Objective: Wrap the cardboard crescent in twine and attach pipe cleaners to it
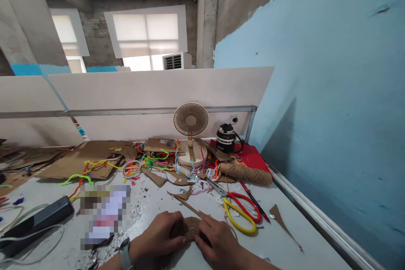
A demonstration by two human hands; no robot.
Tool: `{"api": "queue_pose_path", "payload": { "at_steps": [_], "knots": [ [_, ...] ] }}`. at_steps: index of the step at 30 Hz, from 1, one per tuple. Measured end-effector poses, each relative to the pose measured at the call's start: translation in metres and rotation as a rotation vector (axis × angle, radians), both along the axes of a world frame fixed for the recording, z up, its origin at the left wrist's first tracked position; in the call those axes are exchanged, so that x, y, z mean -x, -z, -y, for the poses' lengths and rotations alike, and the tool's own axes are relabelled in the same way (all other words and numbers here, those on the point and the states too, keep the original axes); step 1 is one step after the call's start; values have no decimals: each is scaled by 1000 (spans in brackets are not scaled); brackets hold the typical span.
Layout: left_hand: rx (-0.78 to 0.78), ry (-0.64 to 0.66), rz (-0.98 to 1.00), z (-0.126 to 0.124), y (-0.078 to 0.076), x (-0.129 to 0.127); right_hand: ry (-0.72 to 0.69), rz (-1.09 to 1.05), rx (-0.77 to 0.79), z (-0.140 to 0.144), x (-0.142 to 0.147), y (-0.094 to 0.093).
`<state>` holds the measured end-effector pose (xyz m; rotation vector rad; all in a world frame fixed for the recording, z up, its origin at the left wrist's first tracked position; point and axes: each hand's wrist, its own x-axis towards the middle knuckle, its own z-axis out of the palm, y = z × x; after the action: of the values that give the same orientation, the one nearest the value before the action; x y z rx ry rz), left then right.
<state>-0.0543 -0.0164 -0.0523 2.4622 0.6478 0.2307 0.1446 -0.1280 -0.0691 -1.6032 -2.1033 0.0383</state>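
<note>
At the bottom of the view both my hands press on a small round piece wrapped in brown twine (190,226) lying on the white table (278,240). My left hand (163,232), with a watch on the wrist, grips its left side. My right hand (217,240) covers its right side, fingers curled on it. A thin cardboard strip (190,207) pokes out from behind the piece.
Red and yellow scissors (237,206) and a red pen (255,202) lie just right of my hands. Farther back stand a small beige fan (190,135), a twine spool (247,173), a black jar (226,138), cardboard sheets (85,158) and coloured pipe cleaners (152,162). A black device (38,221) with cables lies at left.
</note>
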Motion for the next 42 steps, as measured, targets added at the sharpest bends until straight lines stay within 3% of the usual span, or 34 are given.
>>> {"api": "queue_pose_path", "payload": {
  "at_steps": [13,20,26,30,42],
  "knots": [
    [90,34,52,-1,-7,1,-53,87,152,-4,2,-20],
    [66,57,59,-4,-6,4,-3,-36,65,5,1,-8],
    [40,71,50,-6,-5,7,0,-128,58,7,2,-14],
    [30,58,16,-5,-8,8,106,-242,80,6,0,-13],
    [-22,49,-7,-2,-14,7,59,-98,-48,6,1,-8]
  ]
}}
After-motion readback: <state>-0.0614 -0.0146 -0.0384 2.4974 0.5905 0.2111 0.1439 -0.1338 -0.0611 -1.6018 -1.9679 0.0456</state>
